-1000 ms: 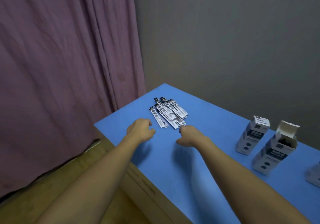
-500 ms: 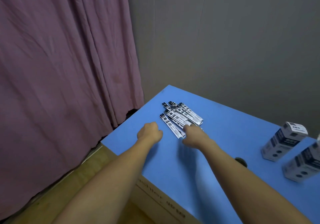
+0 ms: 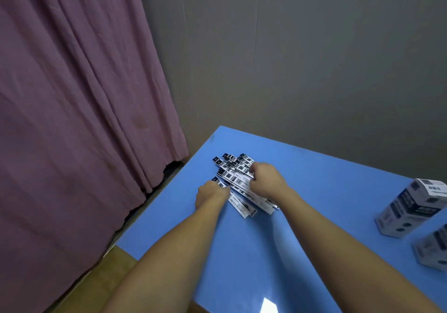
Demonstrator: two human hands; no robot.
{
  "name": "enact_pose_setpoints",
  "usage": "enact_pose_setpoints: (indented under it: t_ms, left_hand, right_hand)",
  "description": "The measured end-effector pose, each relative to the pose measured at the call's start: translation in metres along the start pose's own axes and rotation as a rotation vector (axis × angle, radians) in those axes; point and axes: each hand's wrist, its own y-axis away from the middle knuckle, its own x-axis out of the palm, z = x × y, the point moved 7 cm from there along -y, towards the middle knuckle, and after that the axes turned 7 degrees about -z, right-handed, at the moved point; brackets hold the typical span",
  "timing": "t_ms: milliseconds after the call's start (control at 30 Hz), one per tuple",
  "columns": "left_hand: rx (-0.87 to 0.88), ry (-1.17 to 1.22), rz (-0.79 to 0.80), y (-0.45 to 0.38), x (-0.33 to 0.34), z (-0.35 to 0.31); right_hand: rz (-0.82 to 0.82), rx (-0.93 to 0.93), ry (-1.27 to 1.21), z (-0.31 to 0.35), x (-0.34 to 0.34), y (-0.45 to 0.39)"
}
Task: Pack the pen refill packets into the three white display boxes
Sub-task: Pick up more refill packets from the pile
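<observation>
A pile of narrow black-and-white pen refill packets [image 3: 238, 179] lies on the blue table [image 3: 278, 252] near its far left corner. My left hand [image 3: 210, 193] is at the pile's left edge, fingers curled against the packets. My right hand [image 3: 264, 178] lies on top of the pile, fingers curled round some packets. Two white display boxes stand at the right edge of the view: one [image 3: 411, 206] farther back and one [image 3: 433, 249] nearer, cut off by the frame. The third box is out of view.
A mauve curtain [image 3: 79, 119] hangs left of the table, and a grey wall [image 3: 302, 58] runs behind it. The table's left edge drops to a wooden floor [image 3: 101, 271]. A bright reflection [image 3: 268, 305] sits on the near tabletop.
Both hands moved forward onto the packet pile; the right hand now covers part of it and the left hand touches its edge. The view swung left, pushing the boxes to the right edge.
</observation>
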Motion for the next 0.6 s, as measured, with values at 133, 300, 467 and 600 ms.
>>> enact_pose_setpoints:
  t_ms: [133,300,467,600]
  left_hand:
    - [0.021,-0.071,0.006,-0.011,0.013,-0.012]
    - [0.035,-0.119,0.061,-0.029,0.011,-0.015]
    - [0.054,-0.139,0.099,-0.047,0.005,-0.007]
    - [0.044,-0.086,0.099,-0.053,-0.002,-0.001]
  right_hand:
    - [-0.010,0.016,0.007,-0.007,0.000,-0.014]
    - [-0.040,0.043,0.003,-0.013,-0.008,-0.033]
    - [-0.039,0.064,-0.016,-0.004,-0.005,-0.040]
    - [-0.020,0.036,-0.013,0.012,-0.001,-0.046]
